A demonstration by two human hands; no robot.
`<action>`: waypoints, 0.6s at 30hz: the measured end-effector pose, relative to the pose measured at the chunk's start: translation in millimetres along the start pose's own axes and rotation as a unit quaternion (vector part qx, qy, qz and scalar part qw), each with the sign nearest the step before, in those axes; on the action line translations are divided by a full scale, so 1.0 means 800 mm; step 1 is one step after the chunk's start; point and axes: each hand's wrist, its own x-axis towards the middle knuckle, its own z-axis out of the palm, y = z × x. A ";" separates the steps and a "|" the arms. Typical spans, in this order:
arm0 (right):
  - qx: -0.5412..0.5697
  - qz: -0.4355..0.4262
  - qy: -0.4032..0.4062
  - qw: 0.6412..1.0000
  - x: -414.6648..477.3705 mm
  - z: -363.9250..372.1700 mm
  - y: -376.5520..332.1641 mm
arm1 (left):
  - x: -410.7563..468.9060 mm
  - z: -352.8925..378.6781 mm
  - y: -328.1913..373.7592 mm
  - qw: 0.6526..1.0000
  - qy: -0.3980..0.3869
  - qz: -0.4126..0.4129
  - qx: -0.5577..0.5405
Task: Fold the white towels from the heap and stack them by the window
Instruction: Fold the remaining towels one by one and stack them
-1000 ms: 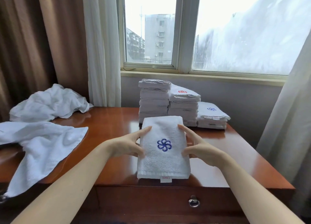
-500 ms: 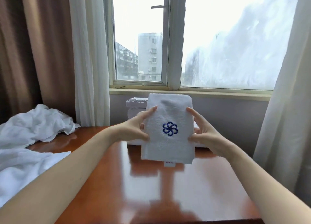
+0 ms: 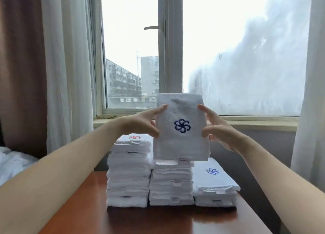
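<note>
The glossy brown desk (image 3: pixel 158 221) bears three stacks of folded towels: left stack (image 3: pixel 129 172), middle stack (image 3: pixel 171 184) and right stack (image 3: pixel 213 189), the lowest. At 9 o'clock lies a white heap (image 3: pixel 10 163), probably unfolded towels. Above the middle stack, the left hand (image 3: pixel 140 122) and right hand (image 3: pixel 218 130) pinch the edges of one folded towel (image 3: pixel 181 128). Its long axis runs 6 to 12 o'clock, with the blue logo facing the camera. Beyond is the curtained window (image 3: pixel 246 57).

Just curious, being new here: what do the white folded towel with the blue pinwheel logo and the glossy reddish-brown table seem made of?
The white folded towel with the blue pinwheel logo: probably cotton terry, matte, with a nubbly pile; the logo looks embroidered. The reddish-brown table: likely varnished wood or veneer, since its glossy top reflects light and the towel stacks.
</note>
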 end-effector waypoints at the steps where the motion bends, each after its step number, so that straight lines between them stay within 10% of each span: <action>1: -0.002 0.008 0.002 1.000 0.015 -0.004 0.005 | 0.017 -0.005 -0.001 1.000 -0.001 -0.002 0.009; 18: 0.017 0.175 0.024 0.984 0.143 0.041 0.141 | 0.143 -0.025 -0.095 0.961 -0.025 -0.167 0.219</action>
